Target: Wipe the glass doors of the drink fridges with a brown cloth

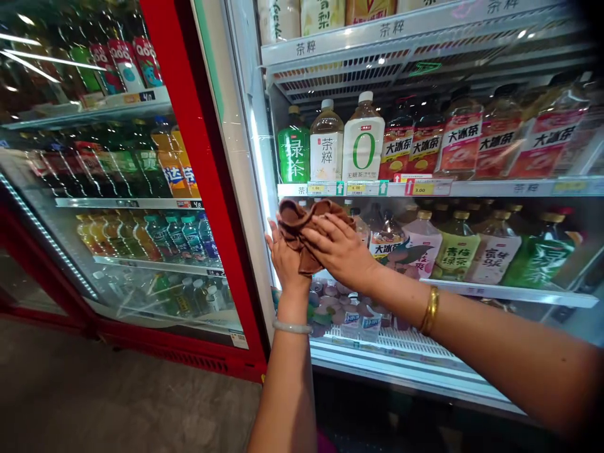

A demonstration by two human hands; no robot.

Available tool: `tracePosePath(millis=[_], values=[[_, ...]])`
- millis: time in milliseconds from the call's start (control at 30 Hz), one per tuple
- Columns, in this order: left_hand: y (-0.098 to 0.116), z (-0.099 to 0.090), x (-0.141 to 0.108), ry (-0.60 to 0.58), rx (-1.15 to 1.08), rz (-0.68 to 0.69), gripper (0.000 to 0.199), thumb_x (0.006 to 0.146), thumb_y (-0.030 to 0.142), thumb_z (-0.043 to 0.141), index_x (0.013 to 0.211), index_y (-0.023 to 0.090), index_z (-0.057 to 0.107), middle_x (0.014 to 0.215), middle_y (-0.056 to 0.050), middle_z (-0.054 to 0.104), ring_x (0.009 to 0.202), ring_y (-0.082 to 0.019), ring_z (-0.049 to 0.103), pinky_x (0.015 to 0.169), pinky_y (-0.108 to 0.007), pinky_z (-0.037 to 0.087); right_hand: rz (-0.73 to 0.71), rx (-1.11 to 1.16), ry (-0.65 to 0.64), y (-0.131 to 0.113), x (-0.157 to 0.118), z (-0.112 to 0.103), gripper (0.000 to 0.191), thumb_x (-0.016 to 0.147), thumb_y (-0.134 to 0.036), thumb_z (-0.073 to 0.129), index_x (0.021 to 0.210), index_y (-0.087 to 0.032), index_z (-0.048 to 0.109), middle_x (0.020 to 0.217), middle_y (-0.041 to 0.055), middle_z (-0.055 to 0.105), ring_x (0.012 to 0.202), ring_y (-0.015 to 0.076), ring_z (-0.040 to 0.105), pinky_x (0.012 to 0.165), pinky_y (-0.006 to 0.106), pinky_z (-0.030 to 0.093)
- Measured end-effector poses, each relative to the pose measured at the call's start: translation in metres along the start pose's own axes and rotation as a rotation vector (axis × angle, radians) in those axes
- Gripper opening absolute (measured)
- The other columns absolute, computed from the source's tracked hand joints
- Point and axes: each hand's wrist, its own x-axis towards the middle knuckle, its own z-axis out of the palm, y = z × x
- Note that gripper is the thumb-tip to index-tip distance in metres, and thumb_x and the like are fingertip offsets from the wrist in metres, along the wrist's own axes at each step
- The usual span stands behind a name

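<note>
Up at the front of the drinks cooler, we have two bare hands working close together on a brown cloth (309, 251)! The right hand (337, 245) comes across from the right, its fingers lying over the bunched fabric and clamped down on it. Just beside it, the left hand (287, 261) reaches up from below, back of the hand showing, touching the cloth along its left side. Its outer fingers stand a little apart; the rest disappear behind the folds, so whether it pinches the cloth too, I can't tell.

And where's that cloth? Near the cooler's left edge, just below the price strip (488, 188) of the middle shelf, its folds standing up above the knuckles. A pale bangle (292, 327) circles the left wrist, a gold bracelet (430, 310) the right forearm.

Look at the line-up beyond! Over the hands stand a green tea bottle (294, 148), a white-labelled bottle (326, 151) and a big one with a green zero (363, 141), then red-labelled bottles (460, 138) to the right. Grape pictures (325, 305) show beneath the cloth. Over on the left, a red-framed cooler (207, 176) holds row upon row of bottles, above a grey floor (189, 402).
</note>
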Motion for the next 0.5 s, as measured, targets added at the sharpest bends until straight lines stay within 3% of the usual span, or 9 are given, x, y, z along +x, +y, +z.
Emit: tracePosePath(millis=[133,300,400,500], values=[[0.008,0.010,-0.022,-0.018,0.002,0.017,0.067,0.102,0.031,0.052,0.164,0.019,0.031,0.172,-0.014,0.030,0.164,-0.026,0.008,0.134,-0.059,0.009,-0.007,0.092,0.043,0.008,-0.036,-0.008,0.041,0.096,-0.014,0.061,0.134,-0.026,0.068,0.144,0.0007,0.066,0.146,0.0236,0.049,0.128,0.050,0.041],[0.032,0.021,-0.032,-0.115,0.040,0.092,0.058,0.100,0.027,0.054,0.158,0.024,0.046,0.169,-0.011,0.038,0.164,-0.028,0.004,0.131,-0.065,-0.001,0.180,0.065,0.087,0.006,-0.040,-0.009,0.038,0.097,-0.014,0.060,0.130,-0.029,0.071,0.145,0.0011,0.066,0.148,0.0238,0.047,0.130,0.051,0.038],[0.036,0.018,-0.032,-0.113,0.055,0.009,0.062,0.100,0.027,0.056,0.160,0.027,0.042,0.170,-0.010,0.033,0.164,-0.029,0.005,0.130,-0.066,0.000,0.124,0.041,0.103,-0.007,-0.054,-0.005,0.035,0.095,-0.013,0.060,0.125,-0.025,0.074,0.139,0.0030,0.069,0.142,0.0256,0.054,0.123,0.051,0.046],[0.042,0.013,-0.033,-0.126,0.048,0.026,0.067,0.100,0.019,0.050,0.164,0.024,0.032,0.173,-0.011,0.023,0.163,-0.028,0.004,0.131,-0.065,0.004,0.027,-0.005,0.095,-0.002,-0.087,-0.018,0.036,0.093,-0.011,0.062,0.125,-0.022,0.073,0.136,0.0033,0.072,0.139,0.0255,0.057,0.118,0.051,0.051]])
